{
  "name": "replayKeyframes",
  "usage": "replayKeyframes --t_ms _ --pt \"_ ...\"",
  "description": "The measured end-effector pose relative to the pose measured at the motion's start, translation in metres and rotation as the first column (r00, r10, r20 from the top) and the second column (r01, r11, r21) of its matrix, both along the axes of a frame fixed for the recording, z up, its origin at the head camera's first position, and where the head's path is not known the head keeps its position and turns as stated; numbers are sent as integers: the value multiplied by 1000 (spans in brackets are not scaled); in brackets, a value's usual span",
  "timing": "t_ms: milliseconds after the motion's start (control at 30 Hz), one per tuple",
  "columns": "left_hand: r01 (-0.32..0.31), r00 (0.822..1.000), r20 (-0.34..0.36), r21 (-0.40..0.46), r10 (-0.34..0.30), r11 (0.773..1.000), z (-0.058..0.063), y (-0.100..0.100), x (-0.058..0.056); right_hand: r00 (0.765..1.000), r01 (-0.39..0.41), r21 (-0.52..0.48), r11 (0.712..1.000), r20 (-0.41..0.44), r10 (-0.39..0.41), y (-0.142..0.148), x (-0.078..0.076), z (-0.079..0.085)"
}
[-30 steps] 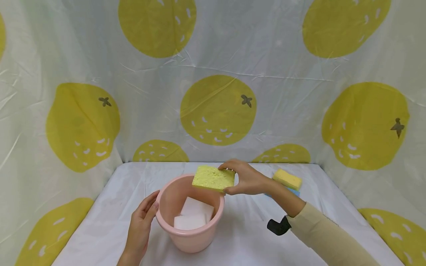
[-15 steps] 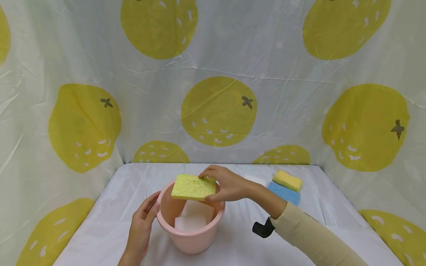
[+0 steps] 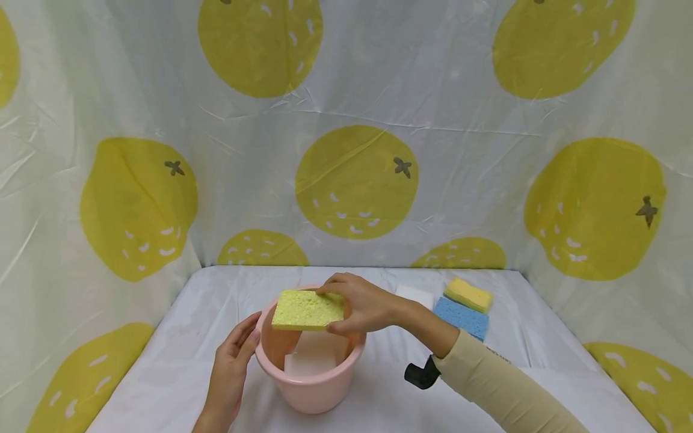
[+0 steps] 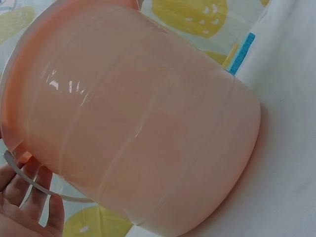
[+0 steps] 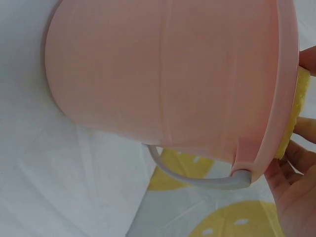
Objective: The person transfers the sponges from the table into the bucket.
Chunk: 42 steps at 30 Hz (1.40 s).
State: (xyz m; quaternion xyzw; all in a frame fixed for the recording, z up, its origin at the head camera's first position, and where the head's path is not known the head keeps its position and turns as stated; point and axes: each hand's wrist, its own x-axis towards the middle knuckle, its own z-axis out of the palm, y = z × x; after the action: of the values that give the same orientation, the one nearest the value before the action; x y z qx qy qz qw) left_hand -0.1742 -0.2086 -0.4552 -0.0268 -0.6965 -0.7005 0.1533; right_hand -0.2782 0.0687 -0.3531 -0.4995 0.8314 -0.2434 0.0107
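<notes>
A yellow-green sponge, a flat rectangular slab with a pitted surface, is hovering just above the mouth of a pink bucket, its broad face pointing upward; the right grip is pinching it by its right end. The bucket is standing upright on the table, nearer the left edge than the right, well apart from the far edge. A pale handle is hanging from it. The left grip is touching its rim's left side. Inside, two white blocks are lying close together.
</notes>
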Motion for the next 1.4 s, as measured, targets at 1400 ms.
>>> replayKeyframes --t_ms 1400 --pt "-13 999 -32 5 13 1000 -3 0 -2 994 110 -51 993 9 -110 56 -9 -6"
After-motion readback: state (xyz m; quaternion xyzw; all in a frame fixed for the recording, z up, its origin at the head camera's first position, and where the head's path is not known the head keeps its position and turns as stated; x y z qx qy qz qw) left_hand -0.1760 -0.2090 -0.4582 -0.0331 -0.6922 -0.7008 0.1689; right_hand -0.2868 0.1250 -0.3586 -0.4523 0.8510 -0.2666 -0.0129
